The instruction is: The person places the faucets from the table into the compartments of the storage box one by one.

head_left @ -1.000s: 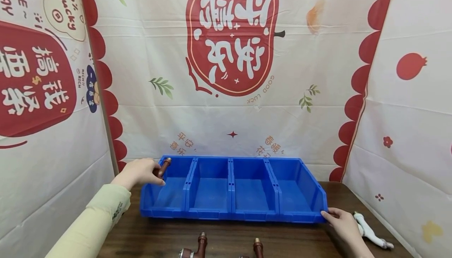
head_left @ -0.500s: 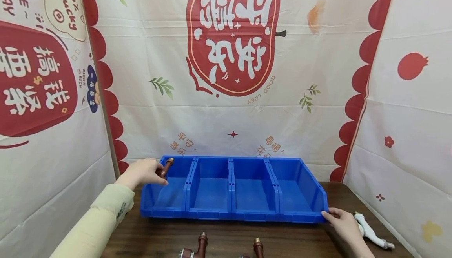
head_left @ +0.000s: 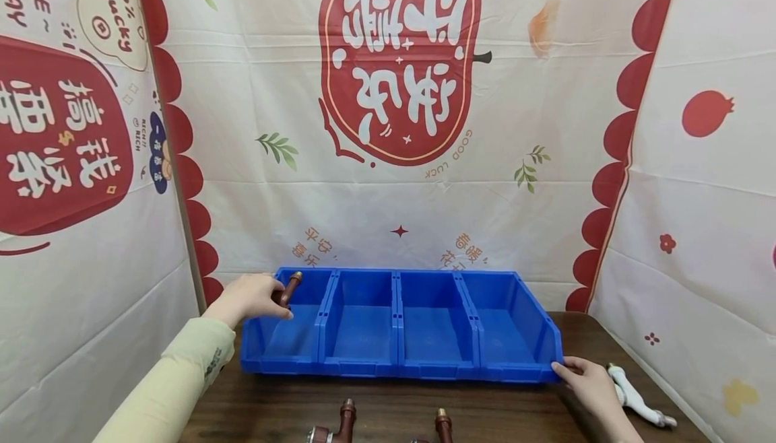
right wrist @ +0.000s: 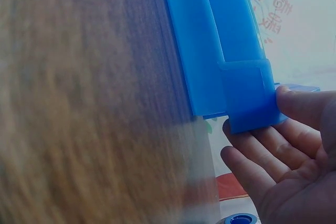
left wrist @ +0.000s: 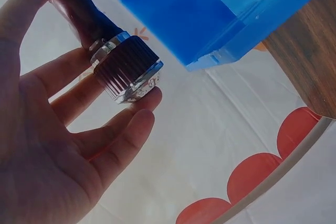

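Observation:
Above the leftmost compartment of a blue four-part storage bin, my left hand holds a brown tap tilted, threaded end up. The left wrist view shows the tap's ribbed collar with chrome rings; thumb and index finger pinch its body while the other fingers spread beneath. At the bin's front right corner, my right hand grips the edge. In the right wrist view the thumb lies against the blue corner and the fingers are underneath it.
Two more brown taps lie at the near table edge, partly cut off. A white tap lies right of my right hand on the wooden table. Printed cloth walls stand behind and on both sides.
My left hand has moved slightly right with the brown tap, further over the leftmost compartment. The right hand and the bin have stayed in place.

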Available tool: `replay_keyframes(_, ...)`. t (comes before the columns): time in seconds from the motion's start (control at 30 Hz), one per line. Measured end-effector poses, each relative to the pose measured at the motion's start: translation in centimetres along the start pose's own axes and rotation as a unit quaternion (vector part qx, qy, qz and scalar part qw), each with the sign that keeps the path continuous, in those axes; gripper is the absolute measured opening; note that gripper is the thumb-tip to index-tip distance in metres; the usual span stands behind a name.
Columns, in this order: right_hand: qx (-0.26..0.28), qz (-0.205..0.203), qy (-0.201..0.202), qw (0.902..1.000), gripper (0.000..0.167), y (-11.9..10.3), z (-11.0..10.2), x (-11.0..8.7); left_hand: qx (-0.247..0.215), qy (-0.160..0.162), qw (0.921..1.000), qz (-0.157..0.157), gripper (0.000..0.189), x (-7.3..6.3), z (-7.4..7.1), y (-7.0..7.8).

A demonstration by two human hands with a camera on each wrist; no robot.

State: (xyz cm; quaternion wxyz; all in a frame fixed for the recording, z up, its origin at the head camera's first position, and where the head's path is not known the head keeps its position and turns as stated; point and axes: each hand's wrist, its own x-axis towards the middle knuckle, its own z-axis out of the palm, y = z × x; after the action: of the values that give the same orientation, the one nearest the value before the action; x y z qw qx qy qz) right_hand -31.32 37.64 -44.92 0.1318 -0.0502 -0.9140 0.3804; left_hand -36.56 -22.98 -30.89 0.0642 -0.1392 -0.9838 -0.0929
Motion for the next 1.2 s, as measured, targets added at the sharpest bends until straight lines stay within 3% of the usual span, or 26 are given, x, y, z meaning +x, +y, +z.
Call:
replay_keyframes(0.43, 0.003, 0.002, -0.002, 1.0000, 0.049, -0.2, -0.1, -0.1, 0.011, 0.005, 0.9999, 0.000, 0.039, -0.1, 0.3, 0.5)
replay_keyframes(1.2, 0.014, 0.002, 0.003, 0.9999, 0.048, -0.1, 0.1, -0.3, 0.007, -0.007, 0.9999, 0.003, 0.042, 1.4, 1.6, 0.8)
